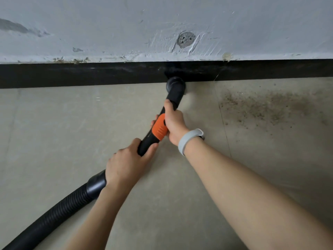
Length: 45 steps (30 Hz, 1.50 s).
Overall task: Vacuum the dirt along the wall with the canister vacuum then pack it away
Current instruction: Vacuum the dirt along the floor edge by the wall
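Wall, skirting and floor beyond the hands

A round grey patched hole (186, 39) marks the rough pale plaster above the hands; a black skirting board (72, 74) runs across beyond them; beige floor tiles (54, 132) lie beneath; a grey wristband (189, 140) circles one wrist.

Soft, even daylight filled the view, shadows faint; the skirting board (90, 74) bowed with wide-angle distortion, focus mostly sharp.
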Each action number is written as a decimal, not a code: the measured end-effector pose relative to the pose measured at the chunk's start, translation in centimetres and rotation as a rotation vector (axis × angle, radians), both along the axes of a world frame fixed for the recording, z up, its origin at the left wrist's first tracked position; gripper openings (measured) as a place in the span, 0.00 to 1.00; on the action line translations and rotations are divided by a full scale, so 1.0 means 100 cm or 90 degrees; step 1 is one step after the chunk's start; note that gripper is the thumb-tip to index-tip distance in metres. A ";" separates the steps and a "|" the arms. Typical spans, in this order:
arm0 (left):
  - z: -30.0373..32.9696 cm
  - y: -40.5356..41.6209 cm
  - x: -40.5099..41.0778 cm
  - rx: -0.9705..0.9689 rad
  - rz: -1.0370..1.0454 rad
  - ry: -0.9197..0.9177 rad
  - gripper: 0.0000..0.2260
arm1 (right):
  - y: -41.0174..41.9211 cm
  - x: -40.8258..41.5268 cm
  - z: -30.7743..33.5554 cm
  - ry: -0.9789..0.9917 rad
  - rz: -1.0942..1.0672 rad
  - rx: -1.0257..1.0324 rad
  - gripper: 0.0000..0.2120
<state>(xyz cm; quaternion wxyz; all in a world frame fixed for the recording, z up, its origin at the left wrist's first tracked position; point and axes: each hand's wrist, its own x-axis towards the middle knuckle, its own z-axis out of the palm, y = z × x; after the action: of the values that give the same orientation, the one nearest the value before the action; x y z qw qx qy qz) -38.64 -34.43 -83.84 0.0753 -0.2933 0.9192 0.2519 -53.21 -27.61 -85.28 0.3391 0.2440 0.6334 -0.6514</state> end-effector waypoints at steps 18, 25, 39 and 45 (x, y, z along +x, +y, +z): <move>0.018 -0.016 0.002 -0.039 -0.017 -0.013 0.24 | -0.012 0.003 0.011 -0.066 0.001 -0.040 0.15; 0.018 -0.060 0.063 -0.061 0.135 0.011 0.20 | -0.089 0.050 0.021 -0.097 0.175 -0.067 0.17; 0.022 -0.013 0.013 0.051 -0.033 -0.032 0.21 | -0.004 0.019 0.027 -0.033 0.102 0.087 0.23; 0.023 0.044 0.019 0.091 -0.149 -0.065 0.23 | 0.079 0.044 0.034 -0.060 -0.086 0.080 0.17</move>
<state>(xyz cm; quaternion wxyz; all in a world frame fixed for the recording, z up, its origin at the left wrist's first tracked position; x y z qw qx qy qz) -36.70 -30.02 -81.57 0.1718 -0.1905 0.9218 0.2907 -48.77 -19.73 -81.92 0.3079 0.3377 0.6383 -0.6195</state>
